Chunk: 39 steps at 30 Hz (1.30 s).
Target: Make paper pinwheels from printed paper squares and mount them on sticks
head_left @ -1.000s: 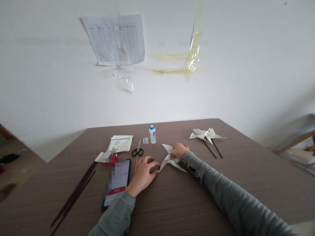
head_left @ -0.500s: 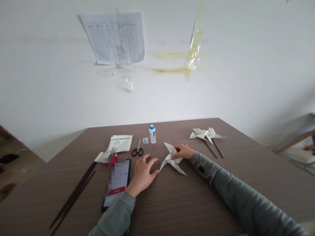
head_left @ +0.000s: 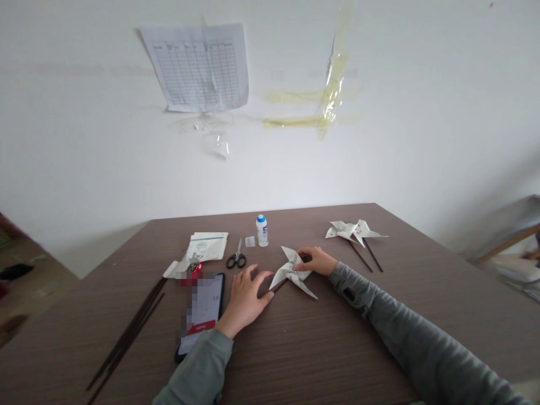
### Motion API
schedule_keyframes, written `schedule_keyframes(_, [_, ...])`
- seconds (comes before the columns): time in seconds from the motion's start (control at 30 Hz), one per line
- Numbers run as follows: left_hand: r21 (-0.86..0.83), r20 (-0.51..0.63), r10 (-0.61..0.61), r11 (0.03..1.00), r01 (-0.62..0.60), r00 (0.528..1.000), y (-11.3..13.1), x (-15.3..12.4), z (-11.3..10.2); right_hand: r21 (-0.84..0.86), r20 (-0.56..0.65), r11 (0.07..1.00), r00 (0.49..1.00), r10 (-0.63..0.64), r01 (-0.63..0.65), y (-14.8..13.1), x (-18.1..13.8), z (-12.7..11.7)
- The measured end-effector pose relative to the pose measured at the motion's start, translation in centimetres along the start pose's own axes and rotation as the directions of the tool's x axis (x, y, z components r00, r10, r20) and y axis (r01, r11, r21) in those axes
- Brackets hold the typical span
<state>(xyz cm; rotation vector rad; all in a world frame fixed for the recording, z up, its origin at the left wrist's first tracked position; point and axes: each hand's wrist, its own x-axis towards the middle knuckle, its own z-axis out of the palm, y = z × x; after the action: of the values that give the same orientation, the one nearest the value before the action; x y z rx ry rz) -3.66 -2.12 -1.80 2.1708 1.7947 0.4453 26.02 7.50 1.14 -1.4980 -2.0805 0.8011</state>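
Between the table's [head_left: 312,354] side edges, our right hand [head_left: 319,261] touches a paper pinwheel [head_left: 291,273], pinching or not we cannot tell; our left hand [head_left: 246,293] has its fingers apart.

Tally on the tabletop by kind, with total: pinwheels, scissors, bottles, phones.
Paper pinwheels: 3 (one at the right hand, two farther back)
Scissors: 1 pair
Bottle: 1
Phone: 1
Total: 6
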Motion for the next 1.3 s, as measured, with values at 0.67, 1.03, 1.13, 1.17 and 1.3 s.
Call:
schedule_keyframes(0.67, [0.004, -0.006, -0.007, 1.0, 0.007, 1.0, 0.0, 0.3, 0.4, -0.221, -0.026, 0.954, 0.979, 0.204, -0.204, -2.3, -0.5, 1.2])
schedule_keyframes(1.03, [-0.008, -0.04, 0.001, 1.0, -0.002, 0.999, -0.2, 0.4, 0.8, -0.252, 0.001, 0.944, 0.976, 0.219, -0.211, -2.7, -0.6, 1.4])
schedule_keyframes(1.13, [-0.011, -0.044, 0.007, 1.0, -0.007, 0.999, -0.2, 0.4, 0.7, -0.251, 0.003, 0.945, 0.976, 0.217, -0.21, -2.7, -0.6, 1.3])
schedule_keyframes(1.17, [-0.01, -0.042, 0.006, 1.0, -0.006, 0.999, -0.1, 0.4, 0.7, -0.251, 0.004, 0.945, 0.976, 0.217, -0.21, -2.7, -0.5, 1.3])
schedule_keyframes(1.3, [0.008, -0.024, -0.004, 1.0, 0.004, 1.0, 0.2, 0.3, 0.3, -0.242, -0.001, 0.948, 0.977, 0.212, -0.206, -2.5, -0.5, 1.4])
